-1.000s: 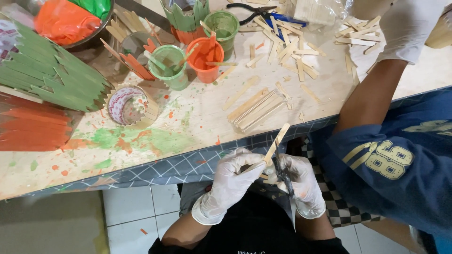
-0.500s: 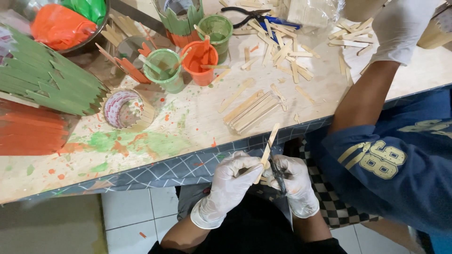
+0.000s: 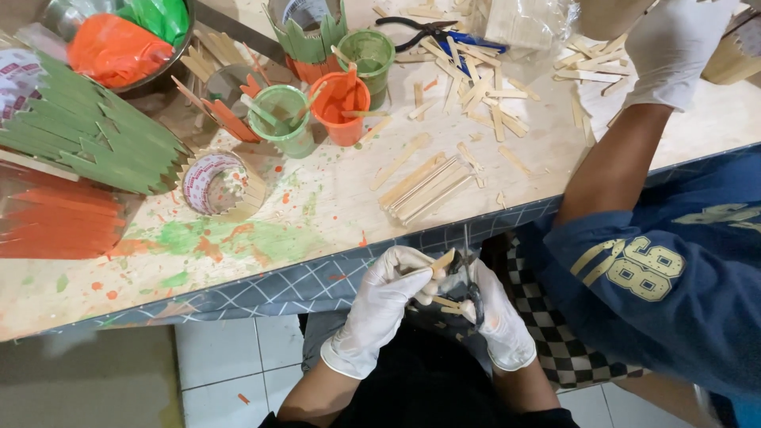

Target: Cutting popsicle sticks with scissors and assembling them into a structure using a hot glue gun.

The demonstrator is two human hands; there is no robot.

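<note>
Head view: only one camera, looking down past the near edge of the surface [image 3: 333, 198] onto the person's lap.
Stick: a short plain wooden stick [image 3: 438, 263] is held below the near edge, off the surface, between both gloved hands; its long axis runs on a slant, the upper end pointing toward the near edge and to the right.
Left hand: the left hand [image 3: 380, 305] is closed on the stick's lower end, fingers curled round it.
Right hand: the right hand [image 3: 495, 317] is closed round a dark cutting tool [image 3: 469, 281] (pliers or snips, I cannot tell which), whose head touches the stick's upper end.
Nearer hand: both meet at the stick; the left one carries it, the right one brings the tool to it.
Loose sticks: a small bundle of plain sticks [image 3: 424, 186] lies near the near edge, just beyond the hands; more are scattered toward the far right corner.
Green cup: a green cup [image 3: 281, 123] near the middle holds green paint and a stick.
Orange cup: an orange cup [image 3: 341, 103] touching it holds orange paint and sticks.
Second green cup: another green cup [image 3: 366, 55] stands behind, contents unclear.
Bowl: a metal bowl [image 3: 170, 59] at the far left corner holds orange and green bags.
Ring holder: a stick-walled round holder [image 3: 218, 184] lies on its side.
Other person: a gloved hand [image 3: 670, 51] reaches over the right edge.
</note>
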